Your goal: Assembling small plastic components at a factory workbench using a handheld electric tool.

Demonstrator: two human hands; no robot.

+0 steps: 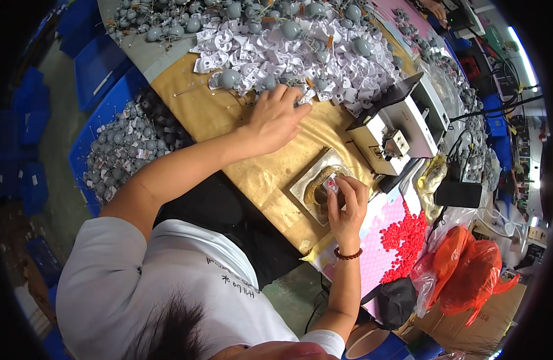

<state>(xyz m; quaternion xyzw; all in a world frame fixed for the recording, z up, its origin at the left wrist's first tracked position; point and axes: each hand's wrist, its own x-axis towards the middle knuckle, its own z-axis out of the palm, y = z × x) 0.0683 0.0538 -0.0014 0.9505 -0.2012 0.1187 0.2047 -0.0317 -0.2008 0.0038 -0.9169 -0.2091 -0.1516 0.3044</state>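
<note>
My left hand reaches to the near edge of a heap of small white plastic pieces. Its fingers are curled together there, against white and grey bits; what they hold is mostly hidden. Between the thumb and fingers of my right hand is a small white plastic piece with a red spot on it. That hand is over a square metal block with a rounded, brownish fixture on top. Round grey parts with thin leads lie among the white pieces.
A blue bin of grey parts stands left of the table. Right of the block are a box-shaped machine, a heap of red pieces, a black phone and red plastic bags. Another person's hand shows at the far right.
</note>
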